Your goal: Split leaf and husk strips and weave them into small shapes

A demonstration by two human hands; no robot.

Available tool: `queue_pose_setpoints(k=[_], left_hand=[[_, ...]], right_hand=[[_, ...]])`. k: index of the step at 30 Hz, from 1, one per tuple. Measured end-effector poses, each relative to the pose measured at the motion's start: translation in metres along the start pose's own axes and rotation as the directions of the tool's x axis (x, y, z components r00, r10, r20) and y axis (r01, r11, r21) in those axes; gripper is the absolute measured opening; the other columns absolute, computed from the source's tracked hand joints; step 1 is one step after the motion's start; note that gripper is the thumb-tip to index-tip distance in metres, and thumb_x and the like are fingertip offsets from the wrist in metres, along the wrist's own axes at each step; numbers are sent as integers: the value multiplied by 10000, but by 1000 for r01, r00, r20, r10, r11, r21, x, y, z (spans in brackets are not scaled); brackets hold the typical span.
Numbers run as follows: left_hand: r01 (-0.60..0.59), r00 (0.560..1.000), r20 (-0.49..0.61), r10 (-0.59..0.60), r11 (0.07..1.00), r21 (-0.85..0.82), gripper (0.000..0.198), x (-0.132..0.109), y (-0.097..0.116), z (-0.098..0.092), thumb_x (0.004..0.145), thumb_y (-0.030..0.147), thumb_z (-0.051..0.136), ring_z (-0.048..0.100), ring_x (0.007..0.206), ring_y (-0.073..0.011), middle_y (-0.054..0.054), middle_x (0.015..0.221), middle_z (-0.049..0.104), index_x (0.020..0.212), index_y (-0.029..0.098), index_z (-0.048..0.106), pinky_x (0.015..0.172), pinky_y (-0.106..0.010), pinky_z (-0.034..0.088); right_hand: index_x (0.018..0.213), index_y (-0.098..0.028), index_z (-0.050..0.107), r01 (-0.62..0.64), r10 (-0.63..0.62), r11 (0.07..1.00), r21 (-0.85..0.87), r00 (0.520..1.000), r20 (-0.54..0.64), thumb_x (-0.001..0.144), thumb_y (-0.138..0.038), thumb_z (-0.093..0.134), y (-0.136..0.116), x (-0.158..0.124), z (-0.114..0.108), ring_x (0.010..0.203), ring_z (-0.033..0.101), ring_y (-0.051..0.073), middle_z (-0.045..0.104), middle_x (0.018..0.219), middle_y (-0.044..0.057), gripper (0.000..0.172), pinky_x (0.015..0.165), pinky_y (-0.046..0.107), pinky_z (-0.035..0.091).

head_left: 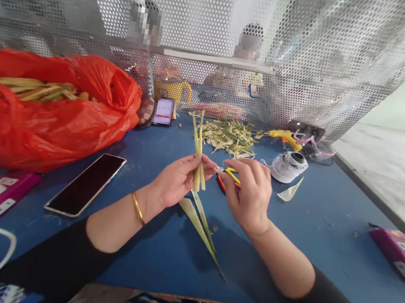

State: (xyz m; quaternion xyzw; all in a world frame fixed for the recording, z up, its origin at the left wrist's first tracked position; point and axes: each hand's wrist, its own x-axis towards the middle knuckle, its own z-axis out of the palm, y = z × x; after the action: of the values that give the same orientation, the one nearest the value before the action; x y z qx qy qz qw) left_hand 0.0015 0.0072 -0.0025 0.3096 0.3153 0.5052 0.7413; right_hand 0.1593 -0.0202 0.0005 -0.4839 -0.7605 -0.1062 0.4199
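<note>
My left hand [178, 181] is closed round a bundle of pale green leaf strips [196, 168] that stick up past the fingers and trail down toward me over the blue table [326, 244]. My right hand [250, 193] grips small scissors with red and yellow handles [229, 178], their tip touching the strips beside my left thumb. A gold bangle sits on my left wrist.
A red plastic bag [49, 115] of leaves lies at the left, a black phone [86, 183] beside it. Leaf trimmings [230, 138], a yellow glue gun [286, 138] and a white thread roll [288, 166] lie behind. Pink devices [400, 254] sit at both sides. Two people sit behind the perforated screen [321, 47].
</note>
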Motion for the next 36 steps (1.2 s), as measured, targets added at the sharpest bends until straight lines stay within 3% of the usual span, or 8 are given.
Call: queue_pose_setpoints(k=[2,4,7,13,22,28,31,36], left_hand=[[-9,999,-46,6,999,-51,172,3,-4,-1,892,161,514,663,780,-128,-54,836,707,771,145,635,748,-250,515],[-28,997,-77,27,1000,-12,169,4,-8,-2,890,171,525,664,812,-129,-58,886,722,775,148,647,699,-220,508],[-75,990,-118,80,996,51,176,4,-10,-2,889,198,537,661,872,-128,-64,937,729,769,150,657,686,-194,498],[-46,991,-125,50,998,36,109,1,-16,1,849,214,598,671,868,-148,-75,916,730,792,155,670,702,-222,514],[-54,995,-74,59,996,65,135,0,-20,-1,775,266,674,529,464,-92,16,653,602,804,139,638,395,-208,398],[-115,975,-189,114,993,5,148,1,-17,2,850,227,587,577,528,-82,27,597,565,730,141,578,546,-199,483],[-134,975,-181,131,991,-1,163,1,-13,2,839,249,615,612,567,-95,35,603,563,719,152,561,637,-232,516],[-135,972,-192,135,991,12,146,2,-9,1,824,273,644,619,580,-97,24,631,587,780,136,619,654,-243,521]], right_hand=[[914,-193,634,-185,148,967,173,967,209,912,-373,486,-1,0,7,751,622,191,674,792,57,233,738,327,446],[891,-188,606,-422,278,839,343,875,397,893,-390,494,0,0,16,640,611,162,649,694,20,231,637,286,454],[813,-184,572,-593,376,662,459,792,481,857,-425,521,1,-4,26,609,613,141,640,672,4,250,599,258,462],[683,-183,558,-593,276,665,453,760,589,810,-368,591,-7,-13,31,549,611,131,615,589,-16,228,533,232,447],[653,-189,486,-619,253,663,422,715,651,904,-247,437,-11,-13,31,484,591,101,598,573,-14,262,502,200,453],[666,-193,476,-397,210,906,150,727,653,933,-211,386,-18,-10,25,473,461,101,517,532,-20,282,499,223,300],[735,-187,530,-324,218,944,61,752,622,949,-253,369,-21,-8,22,528,477,118,571,617,10,276,522,242,266],[728,-200,536,-270,234,962,-46,723,650,961,-320,373,-21,-8,21,521,478,134,553,593,8,309,513,256,230]])
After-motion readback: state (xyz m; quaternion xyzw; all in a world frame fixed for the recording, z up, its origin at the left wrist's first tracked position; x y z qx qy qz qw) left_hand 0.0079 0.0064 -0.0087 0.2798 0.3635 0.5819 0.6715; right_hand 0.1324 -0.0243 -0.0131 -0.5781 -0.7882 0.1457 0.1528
